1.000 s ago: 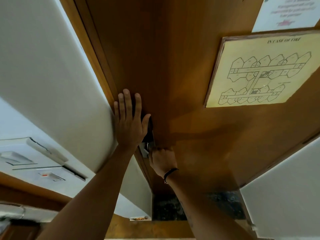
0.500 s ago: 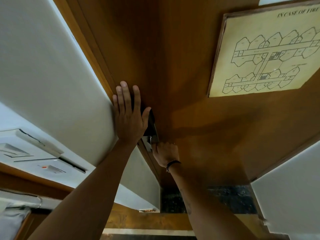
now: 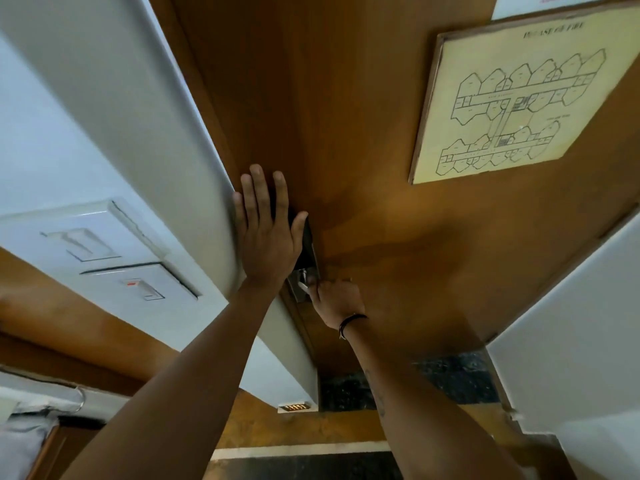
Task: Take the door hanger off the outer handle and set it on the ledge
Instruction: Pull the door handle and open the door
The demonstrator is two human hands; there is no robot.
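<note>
Hands at wooden door (image 3: 346,116): left (image 3: 266,244) flat, right (image 3: 337,299) on handle (image 3: 304,277).

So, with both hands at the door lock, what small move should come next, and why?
Probably turn the handle with the right hand and pull the door inward. The door looks shut, the left hand lies flat over the dark lock plate, and no hanger shows on this side.

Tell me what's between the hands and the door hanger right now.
The closed wooden door itself. The hanger is on the outer handle, out of view on the far side. The left hand lies flat by the door's edge over the dark lock plate; the right hand grips at the inner handle.
</note>
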